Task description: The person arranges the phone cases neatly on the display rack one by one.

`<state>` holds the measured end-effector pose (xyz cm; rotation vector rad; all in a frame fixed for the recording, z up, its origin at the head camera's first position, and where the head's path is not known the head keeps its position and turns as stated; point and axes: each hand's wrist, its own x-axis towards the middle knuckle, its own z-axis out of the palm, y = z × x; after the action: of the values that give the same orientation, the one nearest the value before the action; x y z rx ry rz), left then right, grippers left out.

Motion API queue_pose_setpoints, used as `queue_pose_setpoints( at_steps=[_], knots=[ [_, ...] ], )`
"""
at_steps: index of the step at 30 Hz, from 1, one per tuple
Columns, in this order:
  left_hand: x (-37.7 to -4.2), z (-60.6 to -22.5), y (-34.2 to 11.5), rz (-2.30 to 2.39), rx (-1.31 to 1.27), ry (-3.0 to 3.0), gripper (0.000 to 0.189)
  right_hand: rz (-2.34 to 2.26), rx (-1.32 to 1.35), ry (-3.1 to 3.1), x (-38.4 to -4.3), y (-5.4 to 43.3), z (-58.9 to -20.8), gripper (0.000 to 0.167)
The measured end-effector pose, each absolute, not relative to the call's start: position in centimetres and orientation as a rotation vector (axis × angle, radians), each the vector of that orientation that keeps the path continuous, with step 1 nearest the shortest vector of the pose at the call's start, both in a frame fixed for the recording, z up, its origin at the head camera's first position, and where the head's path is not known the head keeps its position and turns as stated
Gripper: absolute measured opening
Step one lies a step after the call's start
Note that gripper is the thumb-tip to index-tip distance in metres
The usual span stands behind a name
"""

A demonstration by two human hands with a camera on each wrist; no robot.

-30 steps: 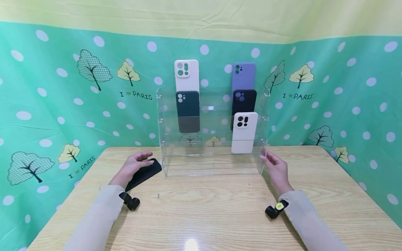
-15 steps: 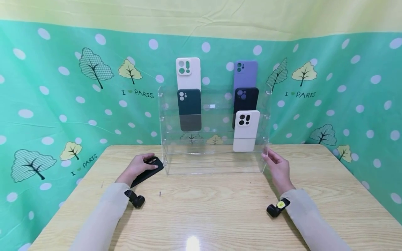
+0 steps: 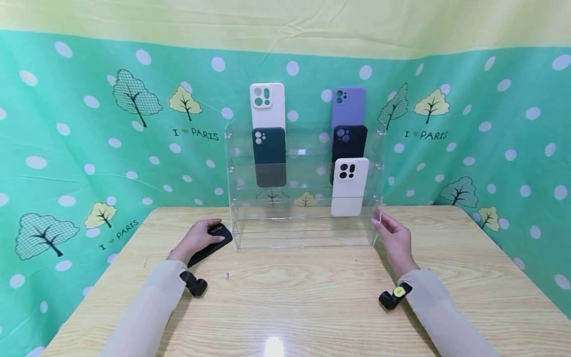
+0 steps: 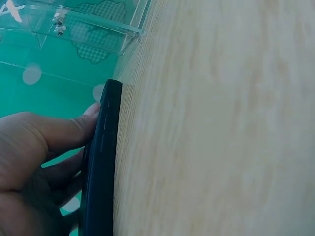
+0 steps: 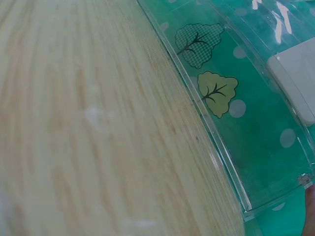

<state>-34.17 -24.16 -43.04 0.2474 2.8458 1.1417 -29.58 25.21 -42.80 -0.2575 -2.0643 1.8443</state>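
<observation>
My left hand (image 3: pixel 194 241) grips a black phone case (image 3: pixel 225 234), low over the table at the left of the clear acrylic display stand (image 3: pixel 308 231). In the left wrist view the thumb lies against the case (image 4: pixel 101 172), with fingers curled behind it. My right hand (image 3: pixel 396 243) pinches the stand's right side panel; the right wrist view catches only a sliver of it. On the stand are a white case (image 3: pixel 267 106) and dark green case (image 3: pixel 269 148) at left, and a purple case (image 3: pixel 349 106), black case (image 3: pixel 352 141) and white case (image 3: pixel 350 193) at right.
The stand is tiered and see-through, upright on a wood-grain table (image 3: pixel 294 297). A small bit (image 3: pixel 227 275) lies on the tabletop before it. Behind and at both sides hangs a green dotted cloth (image 3: pixel 134 158).
My left hand has shifted slightly right; the black case's camera cutouts now show beside the thumb. My right hand keeps its place on the stand, and the view has shifted a little.
</observation>
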Motion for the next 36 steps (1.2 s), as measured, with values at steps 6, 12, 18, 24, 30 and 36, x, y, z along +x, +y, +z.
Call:
queue_pose_setpoints(
  at_steps=[6,12,18,24,30,36],
  knots=[
    [-34.0,-42.4,-23.6,1.049,0.257,2.920,0.063,1.861,-0.251,-2.059,-29.7,25.3,-42.9,0.051],
    [-33.8,-41.7,-23.7,1.031,0.219,2.972,0.065,1.866,-0.243,-2.059,-29.6,25.2,-42.7,0.051],
    [-33.3,-41.3,-24.3,1.036,0.185,3.118,0.048,1.865,-0.255,-2.071,-29.4,25.1,-42.5,0.050],
    [-32.6,-40.6,-25.1,1.157,0.136,3.182,0.031,1.870,-0.259,-2.060,-29.4,25.0,-42.6,0.049],
    [-31.8,-39.4,-25.6,1.269,0.088,3.172,0.024,1.869,-0.255,-2.055,-29.4,25.1,-42.6,0.049],
    [-30.5,-37.6,-25.6,1.384,0.051,3.120,0.027,1.882,-0.239,-2.038,-29.4,25.1,-42.5,0.050]
  ],
)
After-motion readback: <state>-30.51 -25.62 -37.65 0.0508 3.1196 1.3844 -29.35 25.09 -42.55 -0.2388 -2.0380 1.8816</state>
